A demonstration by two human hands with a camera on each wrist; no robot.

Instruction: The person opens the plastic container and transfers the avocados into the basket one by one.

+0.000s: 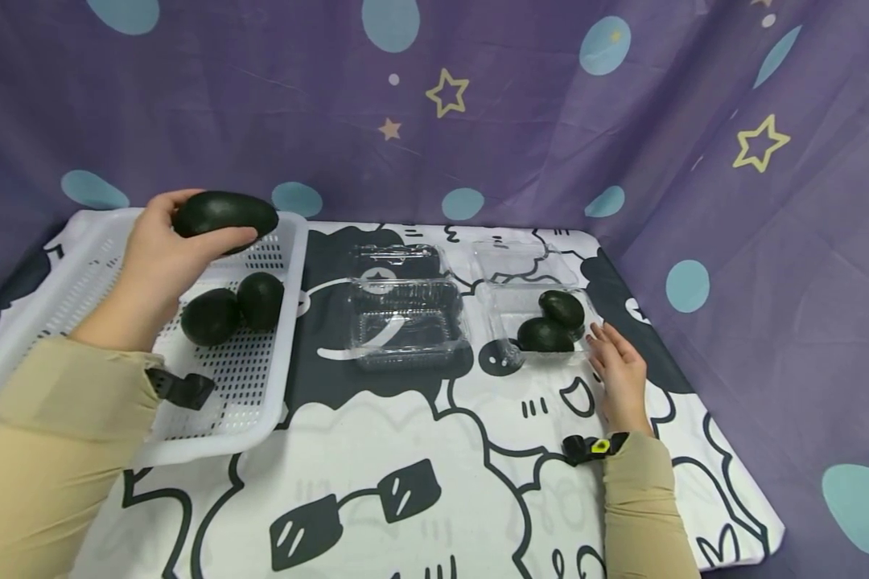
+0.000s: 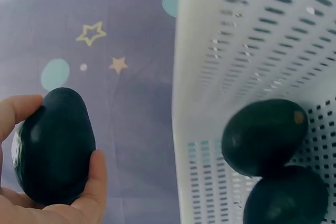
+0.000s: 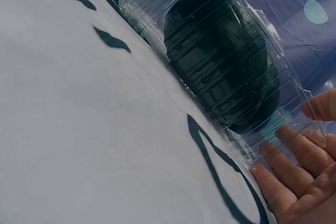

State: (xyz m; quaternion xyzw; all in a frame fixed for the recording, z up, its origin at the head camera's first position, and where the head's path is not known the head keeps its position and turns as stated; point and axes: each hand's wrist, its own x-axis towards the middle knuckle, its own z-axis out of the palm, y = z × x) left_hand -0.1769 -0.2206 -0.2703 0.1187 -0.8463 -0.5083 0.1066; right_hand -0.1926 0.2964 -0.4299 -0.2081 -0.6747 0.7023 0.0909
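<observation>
My left hand (image 1: 162,249) holds a dark green avocado (image 1: 224,215) in the air over the far part of a white perforated basket (image 1: 290,322). Its thumb and fingers wrap the fruit's sides, as the left wrist view shows. Two more avocados (image 1: 212,317) lie side by side in the basket. At the right, my right hand (image 1: 620,378) is at the near right corner of a clear plastic clamshell box (image 1: 503,322), its fingertips against the wall and its thumb by the rim. Inside that box sit two avocados (image 1: 545,335), one behind the other.
Left of the filled box stands another clear clamshell box (image 1: 409,322), lid folded back and nothing in it. The patterned cloth (image 1: 398,434) covers the table, and a purple curtain (image 1: 521,121) hangs behind and along the right side.
</observation>
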